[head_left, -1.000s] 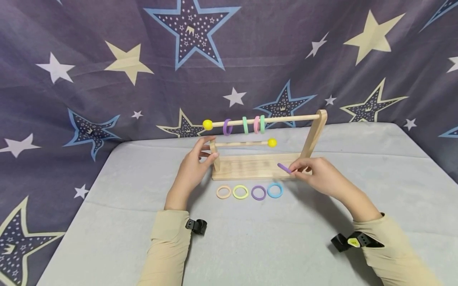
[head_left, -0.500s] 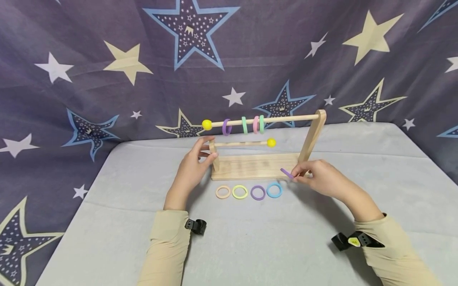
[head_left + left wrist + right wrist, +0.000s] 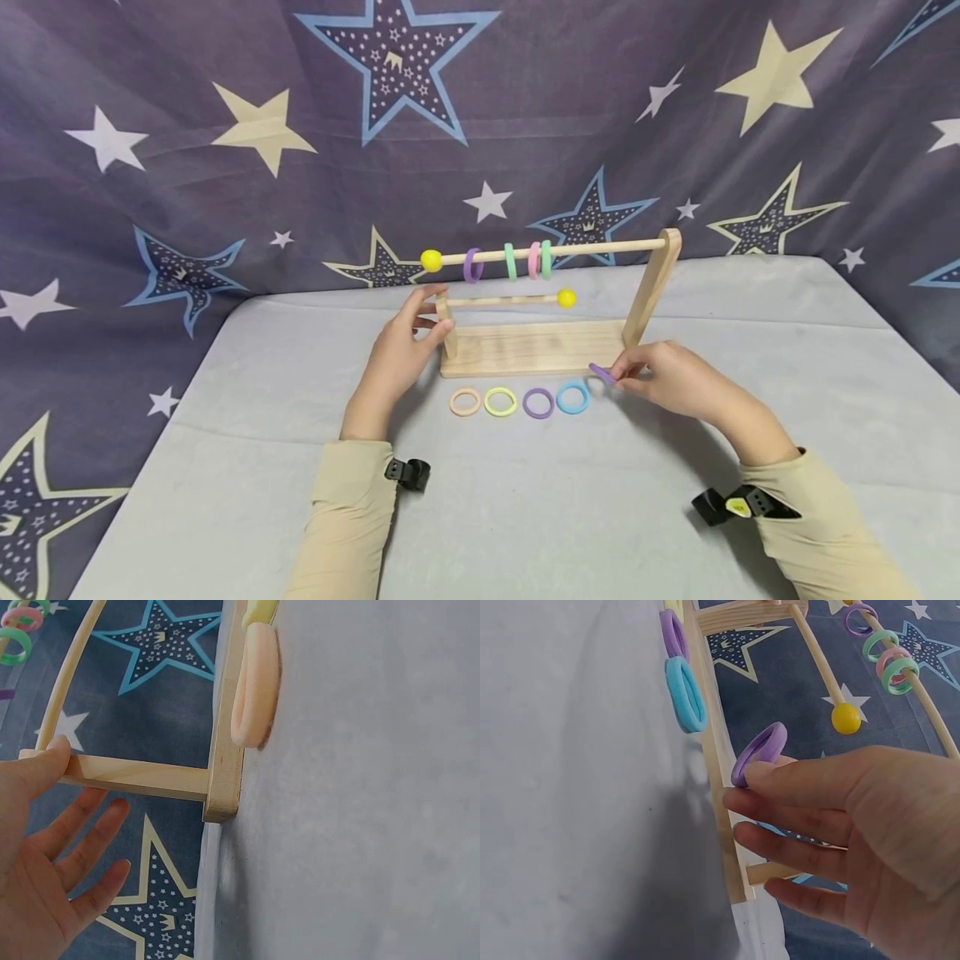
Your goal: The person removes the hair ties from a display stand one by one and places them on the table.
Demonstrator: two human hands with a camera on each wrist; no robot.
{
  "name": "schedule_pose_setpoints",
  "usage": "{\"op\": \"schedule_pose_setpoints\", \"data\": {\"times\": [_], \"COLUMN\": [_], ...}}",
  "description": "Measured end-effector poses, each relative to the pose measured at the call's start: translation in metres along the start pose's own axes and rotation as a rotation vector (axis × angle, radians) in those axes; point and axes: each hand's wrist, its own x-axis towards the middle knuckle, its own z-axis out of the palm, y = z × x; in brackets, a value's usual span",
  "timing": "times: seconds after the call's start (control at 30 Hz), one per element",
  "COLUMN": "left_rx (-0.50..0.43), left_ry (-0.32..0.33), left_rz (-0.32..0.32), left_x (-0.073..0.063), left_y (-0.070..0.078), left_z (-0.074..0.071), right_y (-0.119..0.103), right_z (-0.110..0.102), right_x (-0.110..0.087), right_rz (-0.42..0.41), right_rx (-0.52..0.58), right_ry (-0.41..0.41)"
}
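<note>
Nearby — blue ring point(image 3: 677, 696), rack point(image 3: 536, 348)

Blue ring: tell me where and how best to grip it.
Probably pinch the blue ring by its near rim, coming from above and the front: it lies flat, the open middle could take a fingertip, and a purple ring lies left of it, the wooden stand behind.

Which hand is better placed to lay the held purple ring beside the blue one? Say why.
The right hand, I'd judge: it pinches the purple ring close to the blue ring, while the left hand holds the short post at the other end of the stand.
</note>
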Motion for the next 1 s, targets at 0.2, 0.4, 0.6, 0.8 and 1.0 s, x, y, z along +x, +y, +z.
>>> {"op": "schedule_pose_setpoints", "data": {"times": [0.2, 0.4, 0.6, 0.8, 1.0], "left_rx": [0.001, -0.001, 0.002, -0.002, -0.006], "left_ry": [-0.002, -0.004, -0.005, -0.002, -0.003], "left_rz": [0.005, 0.006, 0.002, 0.010, 0.004], "left_x": [0.0002, 0.0004, 0.0002, 0.0004, 0.0002], "left_y": [0.0000, -0.0001, 0.0001, -0.0012, -0.0020], "left_z": [0.0000, 0.0006, 0.0005, 0.0011, 0.0010], "right_y": [0.0026, 0.0056, 0.0090, 0.0072, 0.0072], "right_z": [0.0025, 0.0018, 0.0008, 0.0014, 0.0038], "right_x": [-0.0015, -0.0038, -0.0046, -0.0048, -0.0038], "right_rz": [-0.028, -0.020, 0.019, 0.009, 0.018], "right_rx": [-0.028, -0.062, -0.081, -0.082, -0.080], "right_ry": [-0.040, -0.059, -0.065, -0.064, -0.075]}}
